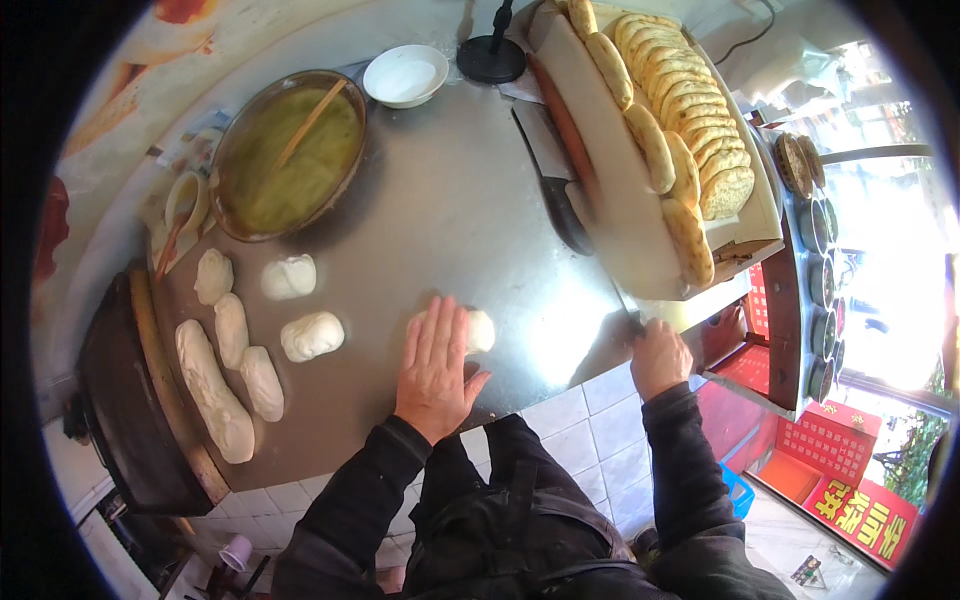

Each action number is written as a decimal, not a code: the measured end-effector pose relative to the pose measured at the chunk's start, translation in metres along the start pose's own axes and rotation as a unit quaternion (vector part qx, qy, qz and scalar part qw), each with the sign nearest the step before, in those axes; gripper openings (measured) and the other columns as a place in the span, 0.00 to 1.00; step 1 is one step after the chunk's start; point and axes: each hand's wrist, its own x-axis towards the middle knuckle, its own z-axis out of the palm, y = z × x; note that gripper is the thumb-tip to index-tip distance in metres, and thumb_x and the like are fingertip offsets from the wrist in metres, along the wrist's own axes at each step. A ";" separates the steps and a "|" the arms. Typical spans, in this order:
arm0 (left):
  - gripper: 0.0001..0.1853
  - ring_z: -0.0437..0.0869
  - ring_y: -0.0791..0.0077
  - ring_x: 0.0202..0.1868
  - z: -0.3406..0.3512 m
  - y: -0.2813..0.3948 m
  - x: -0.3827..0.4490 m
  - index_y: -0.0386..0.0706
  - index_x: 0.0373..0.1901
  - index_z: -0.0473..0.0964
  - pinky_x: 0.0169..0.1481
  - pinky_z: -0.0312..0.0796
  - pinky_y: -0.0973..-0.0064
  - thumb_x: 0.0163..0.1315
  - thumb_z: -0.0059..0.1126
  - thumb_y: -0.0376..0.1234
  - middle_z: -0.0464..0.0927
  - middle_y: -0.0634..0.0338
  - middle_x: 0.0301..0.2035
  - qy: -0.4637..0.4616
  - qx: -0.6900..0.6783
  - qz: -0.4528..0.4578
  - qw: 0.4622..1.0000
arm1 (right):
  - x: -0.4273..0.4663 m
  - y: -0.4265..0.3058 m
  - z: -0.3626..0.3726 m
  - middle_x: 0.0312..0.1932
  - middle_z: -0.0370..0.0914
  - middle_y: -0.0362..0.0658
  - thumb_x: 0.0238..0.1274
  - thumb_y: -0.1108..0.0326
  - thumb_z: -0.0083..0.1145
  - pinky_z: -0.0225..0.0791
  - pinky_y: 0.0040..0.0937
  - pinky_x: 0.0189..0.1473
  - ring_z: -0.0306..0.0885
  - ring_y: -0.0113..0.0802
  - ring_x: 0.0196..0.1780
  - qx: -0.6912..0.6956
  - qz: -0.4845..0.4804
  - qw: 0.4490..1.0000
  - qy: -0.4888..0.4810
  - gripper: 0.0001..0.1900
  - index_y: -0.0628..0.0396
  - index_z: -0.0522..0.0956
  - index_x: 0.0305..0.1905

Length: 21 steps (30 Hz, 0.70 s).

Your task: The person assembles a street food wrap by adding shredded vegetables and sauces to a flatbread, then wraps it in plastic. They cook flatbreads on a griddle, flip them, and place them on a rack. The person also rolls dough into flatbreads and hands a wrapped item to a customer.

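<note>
My left hand (439, 356) lies flat on a small piece of dough (481, 332), palm down, fingers stretched and thumb out to the side. Most of that piece is hidden; its rounded right end shows beside the fingers. At the right edge of the metal worktop (442, 195), my right hand (661, 360) grips the dark handle of what looks like a knife (636, 321). Its thin blade points away from me, near the bread box. Left of my left hand sit two dough lumps (313, 337) (289, 277). Farther left are several longer dough pieces (216, 391).
A bowl of greenish-yellow liquid (259, 169) holds a wooden stick (309, 124). Behind stand a white bowl (406, 73) and a black round base (491, 60). A cleaver (545, 146) lies beside a box (607, 187) of baked flatbreads (679, 101). A dark griddle (139, 405) borders the left.
</note>
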 end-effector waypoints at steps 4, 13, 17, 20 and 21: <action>0.51 0.59 0.40 0.81 0.004 0.009 0.002 0.28 0.80 0.56 0.85 0.48 0.47 0.62 0.71 0.44 0.59 0.33 0.78 0.029 -0.007 -0.008 1.000 | 0.016 -0.023 0.001 0.39 0.85 0.55 0.70 0.59 0.61 0.80 0.53 0.43 0.87 0.57 0.42 0.053 0.001 0.998 -0.017 0.14 0.59 0.78 0.48; 0.51 0.57 0.45 0.82 0.021 0.004 -0.003 0.34 0.81 0.56 0.85 0.48 0.49 0.65 0.67 0.52 0.59 0.41 0.79 -0.025 0.062 0.002 0.998 | 0.111 -0.122 -0.029 0.55 0.79 0.52 0.64 0.66 0.68 0.75 0.45 0.57 0.78 0.53 0.58 0.194 -0.178 0.922 0.284 0.28 0.60 0.74 0.68; 0.51 0.57 0.43 0.82 0.022 -0.001 -0.009 0.37 0.83 0.54 0.85 0.48 0.46 0.66 0.67 0.52 0.59 0.43 0.79 -0.007 0.050 0.007 0.999 | 0.143 -0.163 -0.036 0.56 0.78 0.54 0.65 0.67 0.66 0.75 0.47 0.60 0.78 0.54 0.59 0.160 -0.156 0.963 0.154 0.28 0.62 0.73 0.68; 0.50 0.57 0.39 0.82 0.024 -0.002 -0.010 0.38 0.83 0.53 0.84 0.47 0.43 0.67 0.66 0.52 0.58 0.43 0.80 -0.009 0.040 0.011 0.999 | 0.135 -0.167 -0.027 0.55 0.78 0.54 0.65 0.68 0.65 0.75 0.48 0.60 0.78 0.55 0.60 0.177 -0.160 0.965 0.113 0.27 0.61 0.73 0.68; 0.51 0.57 0.40 0.82 0.024 -0.002 -0.010 0.39 0.83 0.53 0.84 0.47 0.43 0.67 0.66 0.52 0.58 0.44 0.80 -0.009 0.037 0.016 0.999 | 0.131 -0.165 -0.022 0.55 0.78 0.54 0.65 0.68 0.65 0.75 0.48 0.60 0.78 0.55 0.60 0.193 -0.171 0.960 0.111 0.27 0.60 0.74 0.67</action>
